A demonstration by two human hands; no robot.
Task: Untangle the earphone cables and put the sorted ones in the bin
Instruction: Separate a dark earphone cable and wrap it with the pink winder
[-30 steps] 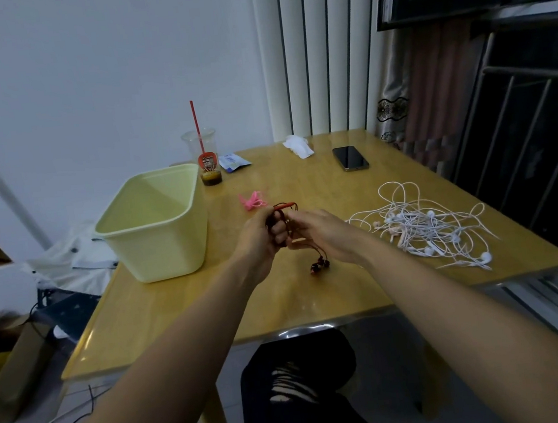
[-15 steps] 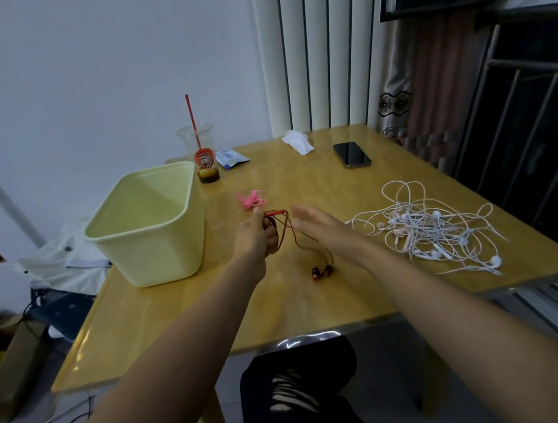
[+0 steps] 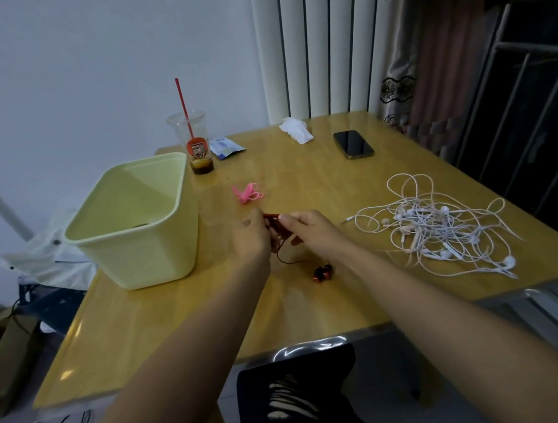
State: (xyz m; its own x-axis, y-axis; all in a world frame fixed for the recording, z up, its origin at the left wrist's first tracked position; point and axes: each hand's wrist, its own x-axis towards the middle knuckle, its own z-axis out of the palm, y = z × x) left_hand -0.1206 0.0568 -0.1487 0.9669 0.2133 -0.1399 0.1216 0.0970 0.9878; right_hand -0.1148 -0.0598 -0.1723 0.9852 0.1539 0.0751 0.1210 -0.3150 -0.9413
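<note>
- Pinching the thin dark-red earphone cable (image 3: 272, 216) between thumbs and fingertips, the left hand (image 3: 251, 238) and right hand (image 3: 310, 230) are holding it just above the wooden table (image 3: 302, 181), probably tidying it for the pale yellow plastic bin (image 3: 151, 255) just beside them.
- Its two red earbuds (image 3: 322, 272) are lying on the table.
- One pink cable bundle (image 3: 247, 193) and one tangled white earphone heap (image 3: 438, 229) are waiting; the sets inside cannot be counted.

A home, by the look of it. A wooden tabletop (image 3: 302, 181) sits by curtains (image 3: 433, 57), carrying a takeaway drink cup (image 3: 194, 141) and phone (image 3: 353, 144).
</note>
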